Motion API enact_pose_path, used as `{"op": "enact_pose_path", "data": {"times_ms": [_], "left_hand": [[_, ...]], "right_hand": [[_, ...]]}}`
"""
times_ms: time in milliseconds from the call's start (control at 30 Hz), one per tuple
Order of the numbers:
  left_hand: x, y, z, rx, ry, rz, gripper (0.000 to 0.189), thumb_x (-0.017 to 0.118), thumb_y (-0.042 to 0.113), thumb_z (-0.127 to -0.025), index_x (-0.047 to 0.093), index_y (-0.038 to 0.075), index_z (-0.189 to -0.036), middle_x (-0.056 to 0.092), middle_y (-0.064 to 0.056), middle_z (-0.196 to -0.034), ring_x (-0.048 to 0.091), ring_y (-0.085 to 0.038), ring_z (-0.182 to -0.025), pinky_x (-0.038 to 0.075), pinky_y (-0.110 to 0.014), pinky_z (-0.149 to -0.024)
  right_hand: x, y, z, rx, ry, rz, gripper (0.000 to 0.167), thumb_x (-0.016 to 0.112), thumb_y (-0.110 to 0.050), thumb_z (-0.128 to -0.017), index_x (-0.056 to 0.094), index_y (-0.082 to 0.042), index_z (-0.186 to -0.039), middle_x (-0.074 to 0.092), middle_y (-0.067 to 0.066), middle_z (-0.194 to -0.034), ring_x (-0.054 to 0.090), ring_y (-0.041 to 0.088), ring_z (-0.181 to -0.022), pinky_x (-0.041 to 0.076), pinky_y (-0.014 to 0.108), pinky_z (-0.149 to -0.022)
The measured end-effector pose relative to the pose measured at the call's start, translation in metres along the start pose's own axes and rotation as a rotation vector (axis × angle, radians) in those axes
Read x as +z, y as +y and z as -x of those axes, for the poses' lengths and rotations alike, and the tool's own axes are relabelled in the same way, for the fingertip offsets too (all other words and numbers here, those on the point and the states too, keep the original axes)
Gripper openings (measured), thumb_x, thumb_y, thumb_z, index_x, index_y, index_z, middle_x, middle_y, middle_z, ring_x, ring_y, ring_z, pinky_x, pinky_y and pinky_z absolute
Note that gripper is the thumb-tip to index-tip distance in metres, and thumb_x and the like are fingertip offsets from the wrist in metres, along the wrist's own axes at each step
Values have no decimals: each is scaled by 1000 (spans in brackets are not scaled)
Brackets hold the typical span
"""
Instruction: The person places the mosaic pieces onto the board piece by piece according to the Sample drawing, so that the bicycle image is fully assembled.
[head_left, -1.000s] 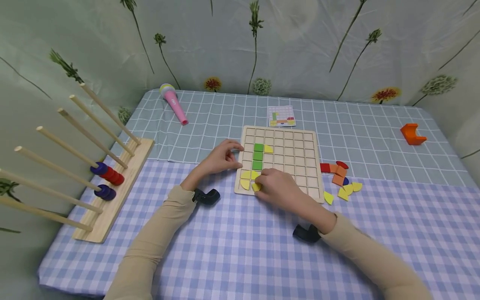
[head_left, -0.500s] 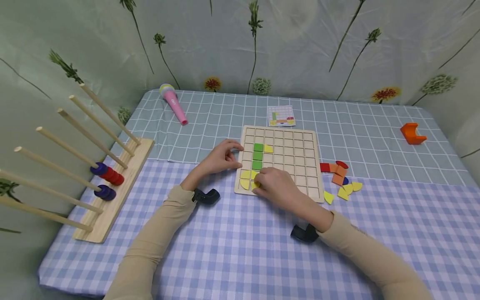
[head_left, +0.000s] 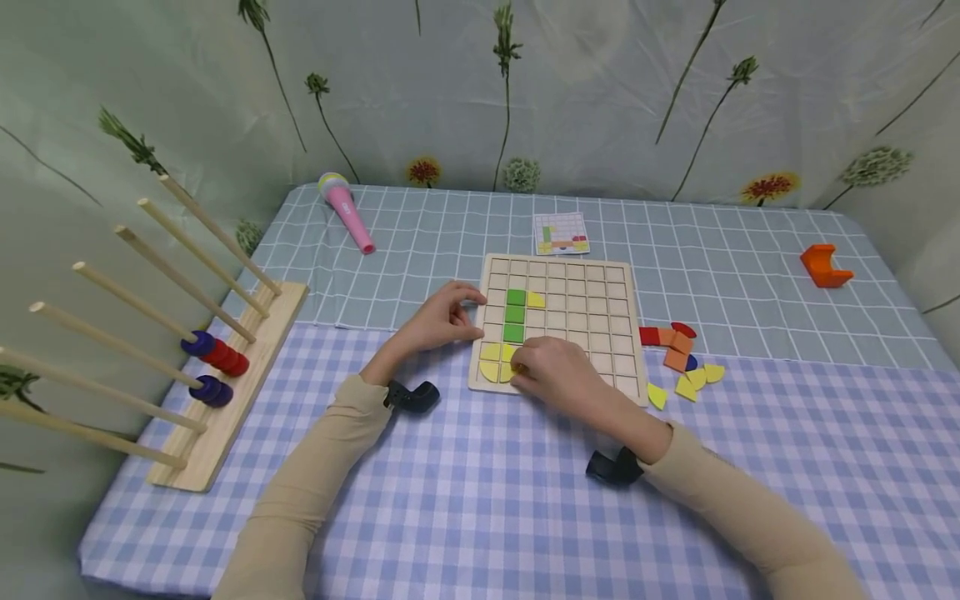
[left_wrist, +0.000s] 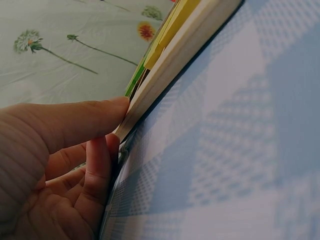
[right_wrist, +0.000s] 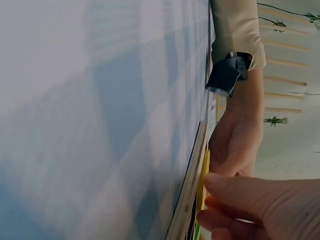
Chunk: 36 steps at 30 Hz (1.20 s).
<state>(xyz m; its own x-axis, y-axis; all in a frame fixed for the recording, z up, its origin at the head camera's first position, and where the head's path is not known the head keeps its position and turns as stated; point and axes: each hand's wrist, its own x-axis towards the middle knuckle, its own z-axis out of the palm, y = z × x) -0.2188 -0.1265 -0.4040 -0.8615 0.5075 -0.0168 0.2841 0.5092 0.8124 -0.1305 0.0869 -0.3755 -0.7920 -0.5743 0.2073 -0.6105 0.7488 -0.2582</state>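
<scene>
A wooden grid board (head_left: 628, 333) lies on the checked cloth. On it are a column of green squares (head_left: 514, 315), a yellow piece (head_left: 536, 300) beside the top one, and yellow quarter-circle tiles (head_left: 489, 372) grouped in the near left corner. My right hand (head_left: 558, 375) has its thumb and fingers together on the lower right quarter-circle tile (head_left: 506, 373), which lies flat and is partly covered. In the right wrist view the thumb touches a yellow edge (right_wrist: 203, 175). My left hand (head_left: 442, 315) rests thumb and fingertips, spread apart, against the board's left edge.
Several loose tiles (head_left: 678, 350) in red, orange, yellow and blue lie right of the board. A pattern card (head_left: 561, 233) is behind it. A pegged wooden stand (head_left: 262, 333) with rings stands left, a pink toy microphone (head_left: 351, 220) back left, an orange block (head_left: 823, 267) far right.
The lower right quarter-circle tile, tilted under my right fingers a second ago, now lies flat in line with the other yellow tiles. My left hand has stayed at the board's edge.
</scene>
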Motion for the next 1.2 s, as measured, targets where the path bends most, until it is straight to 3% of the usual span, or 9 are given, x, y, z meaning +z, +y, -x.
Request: {"op": "enact_pose_path", "data": {"times_ms": [267, 533, 667, 833, 1033, 1200], "left_hand": [[0, 0, 2, -11, 6, 0, 50, 73, 7, -78, 54, -2, -124, 42, -18, -136, 57, -10, -74, 48, -13, -66], [1, 0, 3, -13, 7, 2, 50, 73, 7, -78, 55, -1, -124, 43, -17, -135, 57, -10, -74, 48, -12, -66], [1, 0, 1, -13, 5, -5, 49, 73, 7, -79, 55, -1, -124, 43, -18, -135, 56, -10, -73, 47, -12, -65], [1, 0, 0, -19, 4, -10, 49, 72, 8, -79, 55, -1, -124, 43, -18, -134, 56, -10, -73, 47, -13, -65], [1, 2, 0, -28, 3, -9, 50, 73, 8, -79, 55, 0, -124, 43, -16, -136, 56, -10, -73, 47, -13, -65], [2, 1, 0, -29, 4, -4, 49, 73, 8, -78, 55, 0, -124, 42, -16, -137, 56, -10, -73, 47, -13, -65]], "right_hand": [[-15, 19, 18, 60, 7, 11, 9, 69, -12, -78, 71, -6, -86, 67, 2, -77, 58, 12, -68, 49, 27, -60], [-29, 47, 41, 181, -2, 34, 11, 65, -9, -81, 72, -4, -88, 69, 6, -82, 61, 18, -72, 51, 30, -59], [-36, 65, 55, 191, 50, 67, 8, 68, -7, -79, 71, -5, -85, 68, 5, -78, 60, 17, -68, 45, 26, -52], [-49, 84, 70, 204, 95, 99, 11, 71, -5, -75, 71, -3, -86, 69, 7, -77, 60, 19, -64, 46, 30, -51], [-64, 97, 81, 346, 30, 161, 20, 73, -8, -76, 71, 1, -94, 68, 15, -82, 54, 20, -64, 47, 31, -54], [-67, 112, 89, 436, -18, 214, 29, 74, -14, -77, 69, 4, -100, 68, 20, -88, 58, 26, -70, 53, 38, -59]]}}
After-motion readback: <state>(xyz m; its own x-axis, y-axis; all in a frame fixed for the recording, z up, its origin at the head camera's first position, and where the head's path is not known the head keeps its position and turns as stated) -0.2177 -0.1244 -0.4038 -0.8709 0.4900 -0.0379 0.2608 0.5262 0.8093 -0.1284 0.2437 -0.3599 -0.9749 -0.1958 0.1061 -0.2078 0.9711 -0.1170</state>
